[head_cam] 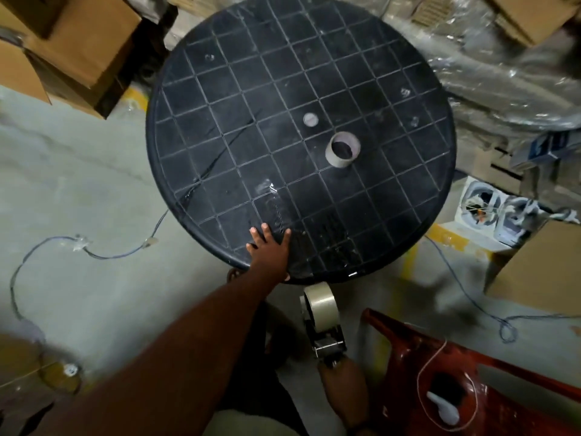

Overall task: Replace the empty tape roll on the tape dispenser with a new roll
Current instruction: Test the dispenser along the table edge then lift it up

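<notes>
You have one empty tape core (342, 150) ahead of your left hand (269, 243), one full tape roll (322, 306) on one tape dispenser (327, 338) behind it.

Dim storeroom, lit weakly from above. Grey concrete floor (78, 184), scuffed, crossed by yellow painted lines (446, 237). In the middle, a round black table (251, 99) with a pale grid moulded into its top. Stacked brown cardboard boxes (72, 45) at upper left, more of them at upper right and lower right. Goods under clear plastic wrap (503, 89) heaped behind the table at right. Thin blue cables (103, 254) snaking over the floor on both sides. A red plastic chair (471, 382) at lower right, string trailing over it.
</notes>
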{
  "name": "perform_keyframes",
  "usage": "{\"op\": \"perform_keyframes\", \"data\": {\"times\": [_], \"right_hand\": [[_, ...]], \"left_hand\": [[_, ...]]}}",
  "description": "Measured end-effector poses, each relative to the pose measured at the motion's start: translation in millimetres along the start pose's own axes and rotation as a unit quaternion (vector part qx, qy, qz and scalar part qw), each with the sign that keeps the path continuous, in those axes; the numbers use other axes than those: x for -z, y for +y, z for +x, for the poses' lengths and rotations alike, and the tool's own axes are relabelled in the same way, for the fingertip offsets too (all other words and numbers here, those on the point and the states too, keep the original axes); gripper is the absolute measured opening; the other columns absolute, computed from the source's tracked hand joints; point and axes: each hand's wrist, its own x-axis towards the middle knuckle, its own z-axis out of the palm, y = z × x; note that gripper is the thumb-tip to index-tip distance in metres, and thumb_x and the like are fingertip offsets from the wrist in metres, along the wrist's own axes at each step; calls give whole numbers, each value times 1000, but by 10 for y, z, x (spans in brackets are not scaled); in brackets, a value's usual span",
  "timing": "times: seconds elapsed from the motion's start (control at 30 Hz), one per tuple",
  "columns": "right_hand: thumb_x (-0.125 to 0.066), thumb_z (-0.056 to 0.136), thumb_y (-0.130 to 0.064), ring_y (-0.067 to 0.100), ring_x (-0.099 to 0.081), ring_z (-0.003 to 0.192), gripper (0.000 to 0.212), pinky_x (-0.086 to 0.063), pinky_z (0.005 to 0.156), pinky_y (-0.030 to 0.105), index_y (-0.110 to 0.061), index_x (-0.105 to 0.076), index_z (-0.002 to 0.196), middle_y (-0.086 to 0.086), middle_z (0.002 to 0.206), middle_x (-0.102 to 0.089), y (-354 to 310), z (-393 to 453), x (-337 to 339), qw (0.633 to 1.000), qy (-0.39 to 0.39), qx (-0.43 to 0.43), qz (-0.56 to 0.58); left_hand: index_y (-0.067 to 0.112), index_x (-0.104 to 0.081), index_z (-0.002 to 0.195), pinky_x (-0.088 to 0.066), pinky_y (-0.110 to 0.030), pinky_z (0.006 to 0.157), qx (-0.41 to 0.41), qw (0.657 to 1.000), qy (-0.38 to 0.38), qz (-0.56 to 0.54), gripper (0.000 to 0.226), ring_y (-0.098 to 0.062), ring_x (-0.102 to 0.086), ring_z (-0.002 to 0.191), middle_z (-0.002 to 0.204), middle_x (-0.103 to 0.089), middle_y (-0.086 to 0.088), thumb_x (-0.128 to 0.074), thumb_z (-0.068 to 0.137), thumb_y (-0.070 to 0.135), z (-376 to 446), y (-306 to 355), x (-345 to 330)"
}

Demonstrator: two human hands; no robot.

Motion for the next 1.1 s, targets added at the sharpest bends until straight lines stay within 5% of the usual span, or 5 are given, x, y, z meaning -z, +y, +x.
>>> {"op": "perform_keyframes", "data": {"times": [0.13, 0.23, 0.4, 0.63, 1.1], "right_hand": [[-67, 80, -45, 31, -68, 81, 31, -55, 69, 40, -14, -63, 82, 8, 80, -70, -731, -54, 534, 995, 29, 56, 80], [-72, 82, -36, 36, -68, 90, 28, -54, 71, 40, -13, -65, 96, 15, 92, -73, -1244, 29, 827, 983, 94, 109, 118], [-68, 79, -31, 37, -61, 108, 47, -50, 88, 41, -7, -52, 115, 18, 116, -62, -1914, 456, 1098, 978, 122, 150, 83], [-72, 81, -41, 34, -50, 127, 66, -44, 100, 50, -7, -43, 130, 16, 135, -50, -2547, 1219, 1359, 979, 97, 179, -25], [-73, 83, -27, 39, -42, 131, 83, -41, 107, 49, -11, -22, 146, 19, 142, -37, -2590, 1763, 1812, 971, -2, 218, -95]], "left_hand": [[33, -2, 160, -19, -67, 117, 7, 998, -57, -12, 105, -59, 10, 145, 162, 15, -30, -77, 86, 28, 6, 0, 293], [19, -41, 149, -34, -52, 114, -38, 996, -74, -3, 65, -44, -30, 144, 156, -36, -21, -69, 90, 24, -51, -114, 641], [5, -54, 132, -51, -42, 89, 4, 988, 79, -129, 45, -37, -63, 113, 126, -65, -18, -64, 90, 19, -107, -357, 1014], [3, 14, 157, -33, -46, 117, -43, 978, 130, -156, 120, -42, -23, 149, 166, 8, -23, -77, 83, 26, -10, -351, 1289], [28, 31, 151, -16, -63, 119, -16, 987, 160, 20, 131, -38, 19, 150, 160, 34, -14, -66, 75, 73, 120, 247, 1593]]}}
